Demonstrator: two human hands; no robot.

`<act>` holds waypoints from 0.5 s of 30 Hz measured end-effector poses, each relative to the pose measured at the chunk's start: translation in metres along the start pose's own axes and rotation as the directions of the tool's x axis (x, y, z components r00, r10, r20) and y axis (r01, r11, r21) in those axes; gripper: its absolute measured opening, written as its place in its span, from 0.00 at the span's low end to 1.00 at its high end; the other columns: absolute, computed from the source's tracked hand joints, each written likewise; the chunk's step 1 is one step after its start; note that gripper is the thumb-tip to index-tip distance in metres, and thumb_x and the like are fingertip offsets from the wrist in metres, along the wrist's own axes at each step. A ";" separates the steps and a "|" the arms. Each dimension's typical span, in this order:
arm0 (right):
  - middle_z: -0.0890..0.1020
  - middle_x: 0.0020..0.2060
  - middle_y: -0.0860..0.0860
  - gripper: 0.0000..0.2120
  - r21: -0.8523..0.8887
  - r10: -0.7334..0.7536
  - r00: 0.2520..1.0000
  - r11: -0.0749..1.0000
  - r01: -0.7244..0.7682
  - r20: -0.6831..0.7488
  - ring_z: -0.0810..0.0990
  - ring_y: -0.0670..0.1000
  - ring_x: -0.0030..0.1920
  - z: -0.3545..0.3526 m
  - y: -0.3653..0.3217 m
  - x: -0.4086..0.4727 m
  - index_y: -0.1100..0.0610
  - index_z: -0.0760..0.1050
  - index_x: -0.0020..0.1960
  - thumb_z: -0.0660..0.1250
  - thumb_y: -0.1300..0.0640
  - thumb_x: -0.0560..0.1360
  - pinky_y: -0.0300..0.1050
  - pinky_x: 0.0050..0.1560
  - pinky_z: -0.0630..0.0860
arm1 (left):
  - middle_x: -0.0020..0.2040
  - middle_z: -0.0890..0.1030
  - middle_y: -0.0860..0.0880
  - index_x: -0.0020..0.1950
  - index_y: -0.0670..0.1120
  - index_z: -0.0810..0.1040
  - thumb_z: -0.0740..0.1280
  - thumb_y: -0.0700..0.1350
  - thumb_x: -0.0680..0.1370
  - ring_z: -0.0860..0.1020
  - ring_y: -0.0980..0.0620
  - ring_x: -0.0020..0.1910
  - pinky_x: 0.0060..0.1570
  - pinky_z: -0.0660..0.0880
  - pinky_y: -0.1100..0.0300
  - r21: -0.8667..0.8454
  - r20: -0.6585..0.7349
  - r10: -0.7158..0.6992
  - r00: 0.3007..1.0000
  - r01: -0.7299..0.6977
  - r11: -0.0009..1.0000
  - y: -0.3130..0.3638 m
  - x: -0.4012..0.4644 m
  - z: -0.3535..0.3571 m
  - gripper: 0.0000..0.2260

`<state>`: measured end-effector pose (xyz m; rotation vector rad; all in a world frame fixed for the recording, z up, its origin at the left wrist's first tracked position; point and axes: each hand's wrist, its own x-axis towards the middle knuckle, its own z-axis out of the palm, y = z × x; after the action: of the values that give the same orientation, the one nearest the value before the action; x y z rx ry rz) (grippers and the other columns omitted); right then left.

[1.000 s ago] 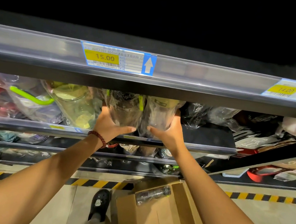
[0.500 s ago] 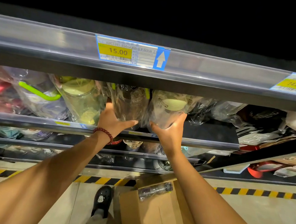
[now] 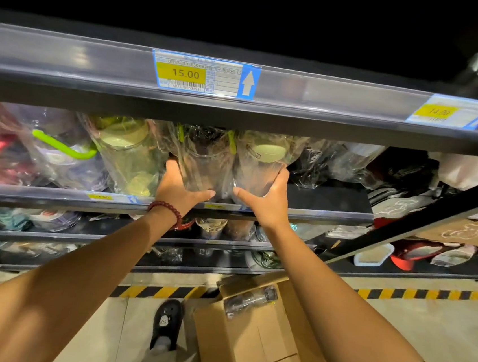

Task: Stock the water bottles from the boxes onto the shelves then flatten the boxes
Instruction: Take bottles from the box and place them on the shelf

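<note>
Two clear water bottles in plastic wrap stand side by side on the middle shelf (image 3: 327, 200). My left hand (image 3: 179, 188) grips the base of the left bottle (image 3: 204, 159), which has green lid clips. My right hand (image 3: 268, 200) grips the base of the right bottle (image 3: 258, 165), which has a pale green lid. Both bottles sit under the upper shelf's rail. A cardboard box (image 3: 258, 348) stands on the floor below my right arm, with one wrapped dark bottle (image 3: 250, 300) lying on top of it.
More wrapped bottles (image 3: 125, 154) with green lids and handles fill the shelf to the left. The upper shelf rail carries price tags (image 3: 204, 74). Lower shelves hold other wrapped goods. My black shoe (image 3: 167, 319) stands beside the box; yellow-black floor tape (image 3: 426, 295) runs along the shelving.
Both hands stay on the two bottles at the shelf's front. My right hand's fingers have slid a little higher round its bottle.
</note>
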<state>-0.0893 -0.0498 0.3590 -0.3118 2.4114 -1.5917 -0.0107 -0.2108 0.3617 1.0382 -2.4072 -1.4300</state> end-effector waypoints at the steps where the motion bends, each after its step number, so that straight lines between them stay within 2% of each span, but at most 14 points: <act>1: 0.68 0.65 0.51 0.43 0.000 0.013 1.000 1.000 -0.013 0.000 0.68 0.52 0.65 -0.001 0.000 -0.003 0.53 0.58 0.67 0.79 0.48 0.61 0.52 0.66 0.69 | 0.69 0.69 0.42 0.71 0.41 0.58 0.79 0.45 0.64 0.68 0.44 0.68 0.65 0.68 0.51 -0.038 0.010 -0.014 1.000 0.014 0.999 -0.001 -0.001 -0.001 0.42; 3: 0.65 0.68 0.50 0.47 0.014 0.039 0.999 0.999 -0.039 0.007 0.65 0.49 0.67 -0.007 0.001 -0.012 0.55 0.55 0.72 0.79 0.50 0.63 0.47 0.68 0.66 | 0.71 0.66 0.42 0.74 0.42 0.55 0.79 0.43 0.65 0.67 0.45 0.69 0.67 0.67 0.50 -0.129 0.029 -0.040 0.999 0.044 0.991 -0.002 -0.008 -0.003 0.45; 4: 0.65 0.67 0.49 0.45 0.027 0.051 0.999 0.998 -0.052 0.007 0.65 0.47 0.66 -0.011 0.002 -0.018 0.55 0.54 0.73 0.78 0.52 0.65 0.45 0.67 0.65 | 0.71 0.66 0.43 0.74 0.43 0.55 0.78 0.42 0.66 0.66 0.46 0.69 0.68 0.67 0.50 -0.166 0.031 -0.051 0.998 0.056 0.985 -0.002 -0.014 -0.005 0.45; 6: 0.67 0.62 0.47 0.38 0.061 0.094 0.996 0.994 -0.094 0.003 0.67 0.46 0.62 -0.022 0.006 -0.034 0.56 0.58 0.71 0.76 0.55 0.69 0.44 0.64 0.67 | 0.70 0.66 0.43 0.74 0.44 0.56 0.77 0.41 0.67 0.67 0.46 0.68 0.67 0.68 0.50 -0.231 0.000 -0.071 0.997 0.070 0.970 -0.002 -0.031 -0.008 0.42; 9: 0.72 0.56 0.49 0.28 0.102 0.182 0.983 0.979 -0.178 -0.035 0.72 0.49 0.57 -0.042 0.015 -0.063 0.59 0.64 0.66 0.73 0.57 0.72 0.48 0.61 0.72 | 0.66 0.69 0.40 0.71 0.41 0.61 0.74 0.38 0.71 0.71 0.43 0.64 0.62 0.71 0.51 -0.315 -0.043 -0.076 0.996 0.059 0.947 -0.006 -0.064 -0.010 0.33; 12: 0.73 0.54 0.51 0.24 0.083 0.259 0.965 0.963 -0.255 -0.034 0.74 0.51 0.54 -0.068 0.029 -0.093 0.60 0.67 0.64 0.72 0.57 0.73 0.48 0.57 0.72 | 0.62 0.73 0.43 0.68 0.39 0.65 0.72 0.37 0.72 0.74 0.47 0.59 0.57 0.73 0.55 -0.255 0.066 -0.073 0.995 0.087 0.963 -0.004 -0.093 -0.003 0.27; 15: 0.73 0.47 0.49 0.21 0.076 0.358 0.933 0.932 -0.355 -0.039 0.74 0.50 0.49 -0.093 0.050 -0.125 0.60 0.68 0.61 0.72 0.56 0.73 0.49 0.54 0.73 | 0.52 0.76 0.48 0.63 0.40 0.70 0.72 0.36 0.71 0.75 0.51 0.47 0.46 0.75 0.60 -0.134 0.246 -0.050 0.968 0.085 0.987 0.002 -0.112 0.020 0.22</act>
<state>-0.0019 0.0882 0.3576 0.1767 2.2789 -1.5233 0.0626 -0.1255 0.3756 0.9712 -2.4018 -1.8215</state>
